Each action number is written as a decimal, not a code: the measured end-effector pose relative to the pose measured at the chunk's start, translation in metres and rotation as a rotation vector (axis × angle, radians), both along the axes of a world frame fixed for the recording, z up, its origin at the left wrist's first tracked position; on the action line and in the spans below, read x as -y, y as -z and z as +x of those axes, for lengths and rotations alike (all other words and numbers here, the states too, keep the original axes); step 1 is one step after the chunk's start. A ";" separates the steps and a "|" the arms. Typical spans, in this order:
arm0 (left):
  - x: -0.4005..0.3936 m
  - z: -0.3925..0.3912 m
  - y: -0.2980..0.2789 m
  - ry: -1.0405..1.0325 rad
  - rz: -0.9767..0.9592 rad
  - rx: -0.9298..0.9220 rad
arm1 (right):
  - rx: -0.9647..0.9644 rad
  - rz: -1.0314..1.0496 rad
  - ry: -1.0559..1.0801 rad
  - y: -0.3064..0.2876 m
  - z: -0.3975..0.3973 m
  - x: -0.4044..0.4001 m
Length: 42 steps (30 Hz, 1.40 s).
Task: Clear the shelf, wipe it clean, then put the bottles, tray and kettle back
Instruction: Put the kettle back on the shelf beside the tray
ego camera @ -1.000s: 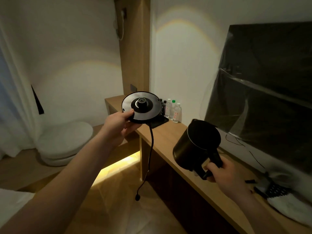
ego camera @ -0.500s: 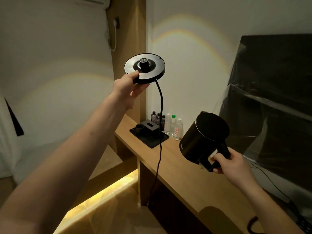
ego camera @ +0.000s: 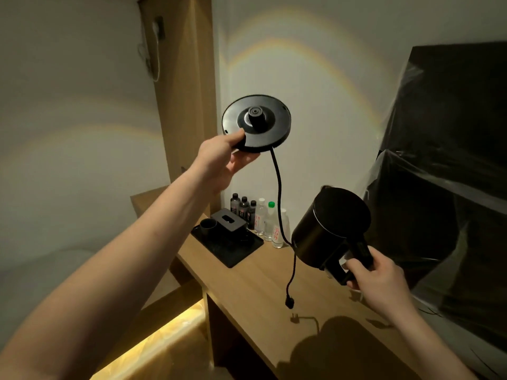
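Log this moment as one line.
left hand: holds kettle base raised | right hand: grips kettle | plug dangling | tray, bottles on shelf

my left hand (ego camera: 222, 157): my fingers go under the kettle base (ego camera: 256, 123) and are mostly hidden; only my thumb shows on top.
kettle base underside: turned away from me, unseen.
kettle (ego camera: 327, 230): its lid side faces me; the spout and far wall are hidden, and my right hand (ego camera: 377, 275) covers part of the handle.
bottles (ego camera: 259, 218): labels too small to read; the power cord (ego camera: 279, 204) crosses the right ones, and the box on the tray (ego camera: 229, 246) hides the dark ones' bottoms.
television (ego camera: 450, 171): far right, wrapped in plastic, cut off by the right edge.
my forearms: cut off at the bottom edge.
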<state>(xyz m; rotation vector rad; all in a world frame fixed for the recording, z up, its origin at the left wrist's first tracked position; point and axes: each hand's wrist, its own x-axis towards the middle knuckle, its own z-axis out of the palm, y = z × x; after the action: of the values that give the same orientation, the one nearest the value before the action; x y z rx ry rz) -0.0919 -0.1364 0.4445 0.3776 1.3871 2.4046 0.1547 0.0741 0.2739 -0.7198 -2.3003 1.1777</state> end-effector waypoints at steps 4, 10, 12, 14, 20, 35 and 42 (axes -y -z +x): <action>-0.031 -0.026 0.050 0.071 -0.080 0.076 | 0.057 -0.056 0.025 0.018 -0.020 -0.015; -0.063 -0.090 0.122 0.132 -0.177 0.069 | 0.124 -0.245 0.079 0.060 -0.055 -0.024; -0.068 -0.118 0.151 0.119 -0.231 0.083 | 0.168 -0.292 0.114 0.075 -0.066 -0.027; -0.069 -0.146 0.186 0.104 -0.289 0.121 | 0.207 -0.336 0.145 0.090 -0.078 -0.029; -0.065 -0.223 0.313 0.167 -0.559 0.253 | 0.271 -0.403 0.278 0.130 -0.128 -0.023; -0.060 -0.280 0.500 0.579 -1.131 0.251 | 0.428 -0.483 0.456 0.184 -0.235 0.013; -0.075 -0.287 0.525 0.738 -1.276 -0.065 | 0.486 -0.481 0.362 0.212 -0.266 0.024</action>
<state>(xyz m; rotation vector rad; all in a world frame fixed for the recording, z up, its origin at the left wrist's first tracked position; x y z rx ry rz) -0.3788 -0.0615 -0.0803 0.4626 1.9913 0.6882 -0.1110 0.0504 0.0622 -1.6807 -2.1027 1.5131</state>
